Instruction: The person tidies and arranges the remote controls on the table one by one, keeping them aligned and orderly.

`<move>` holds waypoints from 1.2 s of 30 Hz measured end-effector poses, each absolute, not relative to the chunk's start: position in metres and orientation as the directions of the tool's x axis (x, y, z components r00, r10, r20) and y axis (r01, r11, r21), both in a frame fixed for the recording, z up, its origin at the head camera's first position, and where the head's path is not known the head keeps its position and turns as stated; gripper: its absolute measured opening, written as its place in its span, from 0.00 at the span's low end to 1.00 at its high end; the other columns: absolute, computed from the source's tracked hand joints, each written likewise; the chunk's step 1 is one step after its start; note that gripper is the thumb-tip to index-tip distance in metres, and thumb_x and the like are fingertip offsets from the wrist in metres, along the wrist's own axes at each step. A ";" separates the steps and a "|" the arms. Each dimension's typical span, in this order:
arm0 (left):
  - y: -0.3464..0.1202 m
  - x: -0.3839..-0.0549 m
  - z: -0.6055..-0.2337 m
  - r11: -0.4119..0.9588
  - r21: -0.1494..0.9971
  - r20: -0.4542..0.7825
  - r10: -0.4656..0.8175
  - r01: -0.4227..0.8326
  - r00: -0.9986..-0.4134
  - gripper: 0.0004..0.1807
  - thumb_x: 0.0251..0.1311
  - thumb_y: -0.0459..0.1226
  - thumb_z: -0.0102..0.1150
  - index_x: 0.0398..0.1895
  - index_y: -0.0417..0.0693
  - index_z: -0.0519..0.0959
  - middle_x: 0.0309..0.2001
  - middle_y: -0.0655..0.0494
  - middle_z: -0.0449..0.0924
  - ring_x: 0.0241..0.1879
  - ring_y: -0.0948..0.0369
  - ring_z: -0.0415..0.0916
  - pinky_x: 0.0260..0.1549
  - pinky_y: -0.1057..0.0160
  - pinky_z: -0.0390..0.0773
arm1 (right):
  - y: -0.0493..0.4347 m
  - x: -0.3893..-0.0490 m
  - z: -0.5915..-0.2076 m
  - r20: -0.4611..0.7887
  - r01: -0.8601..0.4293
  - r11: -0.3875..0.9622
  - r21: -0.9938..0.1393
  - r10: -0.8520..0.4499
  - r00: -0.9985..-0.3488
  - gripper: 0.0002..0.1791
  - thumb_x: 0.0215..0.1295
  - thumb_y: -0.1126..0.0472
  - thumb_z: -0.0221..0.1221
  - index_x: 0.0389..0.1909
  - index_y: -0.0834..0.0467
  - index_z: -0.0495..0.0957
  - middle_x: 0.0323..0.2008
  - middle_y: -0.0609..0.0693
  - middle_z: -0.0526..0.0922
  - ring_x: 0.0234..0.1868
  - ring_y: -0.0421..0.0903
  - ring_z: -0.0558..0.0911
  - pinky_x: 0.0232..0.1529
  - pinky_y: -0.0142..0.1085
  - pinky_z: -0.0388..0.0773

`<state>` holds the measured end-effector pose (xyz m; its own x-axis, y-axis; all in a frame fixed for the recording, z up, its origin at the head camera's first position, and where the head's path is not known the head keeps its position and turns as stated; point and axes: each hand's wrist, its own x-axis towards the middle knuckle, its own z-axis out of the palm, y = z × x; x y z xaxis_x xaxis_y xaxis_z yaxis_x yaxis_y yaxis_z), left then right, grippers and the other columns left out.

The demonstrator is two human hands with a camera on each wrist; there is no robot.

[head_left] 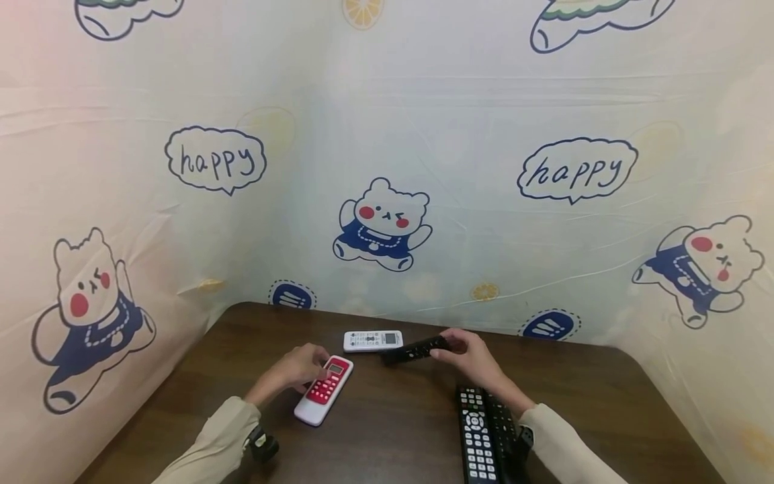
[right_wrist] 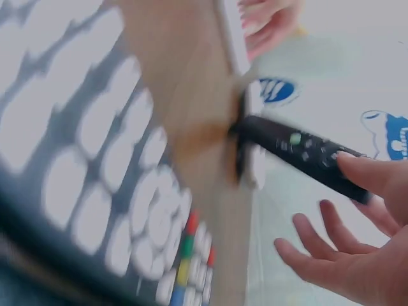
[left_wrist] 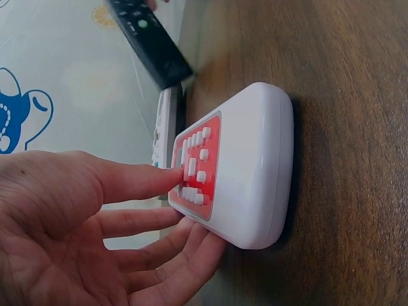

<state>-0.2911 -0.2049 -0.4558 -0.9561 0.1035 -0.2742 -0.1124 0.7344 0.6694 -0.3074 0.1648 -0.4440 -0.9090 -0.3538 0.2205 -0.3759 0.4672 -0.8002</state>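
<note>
The black remote point(head_left: 413, 351) tilts over the far middle of the counter point(head_left: 387, 447), long axis left to right, left end lower; whether it touches the white remote point(head_left: 370, 340) is hard to tell. The right hand point(head_left: 470, 355) pinches its right end. The red remote point(head_left: 322, 393) slants far-right, gripped between the left hand's point(head_left: 302, 367) thumb and fingers.

Creased, cream-coloured long sleeves point(head_left: 211, 437) are worn with two compact black wrist cameras point(head_left: 263, 444)
</note>
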 end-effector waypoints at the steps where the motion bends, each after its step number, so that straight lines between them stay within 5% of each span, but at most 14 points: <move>1: -0.205 -0.291 -0.456 0.734 0.669 -0.273 0.102 -0.113 -0.956 0.22 0.65 0.32 0.68 0.60 0.34 0.78 0.44 0.43 0.83 0.40 0.52 0.84 0.31 0.54 0.90 | 0.164 -0.305 -0.442 0.218 -0.351 0.422 -0.836 -0.332 -0.918 0.14 0.69 0.59 0.69 0.50 0.61 0.84 0.45 0.55 0.88 0.44 0.46 0.87 0.45 0.34 0.86; 9: -0.203 -0.290 -0.455 0.730 0.672 -0.288 0.102 -0.126 -0.952 0.21 0.66 0.31 0.68 0.60 0.34 0.78 0.43 0.44 0.82 0.39 0.53 0.83 0.31 0.55 0.90 | 0.157 -0.292 -0.430 0.112 -0.128 0.094 -0.987 -0.163 -0.980 0.19 0.71 0.62 0.67 0.57 0.68 0.79 0.44 0.61 0.85 0.45 0.59 0.89 0.51 0.56 0.88; 16: -0.202 -0.291 -0.455 0.733 0.668 -0.284 0.096 -0.125 -0.954 0.21 0.65 0.31 0.67 0.60 0.33 0.78 0.44 0.43 0.83 0.40 0.52 0.83 0.32 0.54 0.91 | 0.158 -0.287 -0.428 0.059 -0.058 -0.012 -0.998 -0.109 -0.992 0.23 0.74 0.59 0.64 0.65 0.65 0.76 0.46 0.59 0.85 0.42 0.54 0.90 0.48 0.54 0.89; 36: -0.204 -0.291 -0.457 0.731 0.669 -0.293 0.093 -0.135 -0.952 0.22 0.66 0.32 0.67 0.61 0.34 0.78 0.44 0.44 0.82 0.42 0.51 0.83 0.33 0.53 0.90 | 0.168 -0.269 -0.436 0.017 -0.044 0.107 -0.993 -0.237 -0.971 0.26 0.74 0.58 0.65 0.65 0.65 0.68 0.40 0.59 0.88 0.36 0.51 0.89 0.38 0.50 0.92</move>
